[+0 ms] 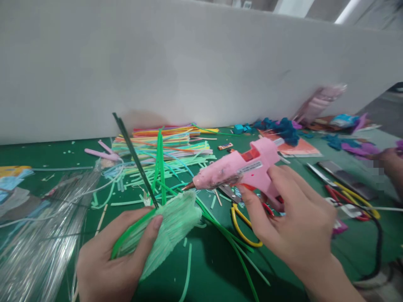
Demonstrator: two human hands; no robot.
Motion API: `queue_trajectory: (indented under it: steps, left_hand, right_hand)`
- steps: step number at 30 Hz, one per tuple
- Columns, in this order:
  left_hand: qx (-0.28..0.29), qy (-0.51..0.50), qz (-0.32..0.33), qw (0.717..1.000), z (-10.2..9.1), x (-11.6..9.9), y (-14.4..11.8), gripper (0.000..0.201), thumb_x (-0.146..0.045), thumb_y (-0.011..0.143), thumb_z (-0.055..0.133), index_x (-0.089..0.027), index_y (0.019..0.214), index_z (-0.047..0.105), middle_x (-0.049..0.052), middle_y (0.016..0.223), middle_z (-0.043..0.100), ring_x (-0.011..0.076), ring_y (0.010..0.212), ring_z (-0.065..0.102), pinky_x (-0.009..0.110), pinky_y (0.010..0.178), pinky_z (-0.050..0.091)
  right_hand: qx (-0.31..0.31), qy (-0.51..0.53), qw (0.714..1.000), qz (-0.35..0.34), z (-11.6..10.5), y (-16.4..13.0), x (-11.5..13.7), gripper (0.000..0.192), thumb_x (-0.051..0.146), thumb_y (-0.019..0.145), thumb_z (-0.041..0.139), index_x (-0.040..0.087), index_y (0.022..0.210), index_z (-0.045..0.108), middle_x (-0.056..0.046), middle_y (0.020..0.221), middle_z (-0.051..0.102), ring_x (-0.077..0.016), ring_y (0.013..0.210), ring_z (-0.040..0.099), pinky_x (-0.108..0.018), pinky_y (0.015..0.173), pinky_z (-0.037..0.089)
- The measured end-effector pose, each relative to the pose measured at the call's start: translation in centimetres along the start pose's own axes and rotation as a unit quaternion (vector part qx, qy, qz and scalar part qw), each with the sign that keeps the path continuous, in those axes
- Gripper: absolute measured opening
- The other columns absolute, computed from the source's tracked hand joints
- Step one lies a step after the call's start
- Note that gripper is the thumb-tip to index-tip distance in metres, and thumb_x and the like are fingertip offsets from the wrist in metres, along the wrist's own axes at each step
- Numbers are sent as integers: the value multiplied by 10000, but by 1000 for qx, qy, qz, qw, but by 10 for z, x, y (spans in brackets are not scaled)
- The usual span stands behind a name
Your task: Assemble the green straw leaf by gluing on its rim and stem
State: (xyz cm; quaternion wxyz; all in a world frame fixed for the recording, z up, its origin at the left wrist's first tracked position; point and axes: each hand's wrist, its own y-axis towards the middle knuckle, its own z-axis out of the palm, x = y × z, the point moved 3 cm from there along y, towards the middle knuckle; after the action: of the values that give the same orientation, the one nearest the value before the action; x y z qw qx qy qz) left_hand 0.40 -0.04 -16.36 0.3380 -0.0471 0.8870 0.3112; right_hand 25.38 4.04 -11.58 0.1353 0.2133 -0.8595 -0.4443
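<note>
Grips the glue gun (226, 165) in the right hand (292, 218), pinches the green piece (179, 224) in the left hand (105, 268) short of the table's back edge (47, 146), and might burn the left thumb (147, 243) by squeezing out too much hot glue.

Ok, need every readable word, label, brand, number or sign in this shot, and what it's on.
No text can be read with certainty.
Pink glue gun: pale label on its side, print too small and blurred.
Small orange-and-white item beyond it: markings too small.
Blue-and-white packet, far right: too blurred to tell whether it bears text.
</note>
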Motion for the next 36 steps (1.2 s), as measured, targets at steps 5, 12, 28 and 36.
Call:
queue_trajectory:
  steps: [5, 12, 28, 36]
  left_hand:
    - [4, 2, 1, 1000, 0, 0, 1, 271, -559, 803, 709, -291, 818, 750, -58, 773, 774, 162, 682, 740, 217, 665, 576]
    - [6, 13, -6, 1000, -3, 2, 0, 268, -552, 798, 716, -287, 820, 753, -49, 775, 775, 164, 697, 745, 220, 653, 579]
    - [20, 31, -42, 998, 0, 4, 0, 253, -561, 790, 706, -313, 814, 753, -46, 779, 777, 194, 711, 753, 265, 644, 594]
    - [23, 46, -38, 998, -3, 4, 3, 247, -558, 785, 712, -317, 818, 755, -53, 764, 778, 185, 672, 747, 258, 624, 596]
  right_hand:
    - [7, -12, 1000, -18, 4, 2, 5, 249, 208, 864, 676, 106, 1074, 590, -49, 792, 613, -158, 640, 561, -272, 543, 453]
    - [7, -4, 1000, -16, -4, -3, 2, 228, 180, 874, 662, 111, 1078, 585, -35, 771, 589, -149, 620, 544, -271, 540, 448]
    - [6, -9, 1000, 0, 1, -5, -2, 245, 202, 871, 673, 123, 1086, 587, -41, 799, 610, -156, 629, 562, -275, 544, 452]
    - [7, 23, 1000, 14, 2, -6, 3, 228, 179, 871, 660, 139, 1079, 575, -26, 780, 589, -149, 610, 547, -265, 534, 449]
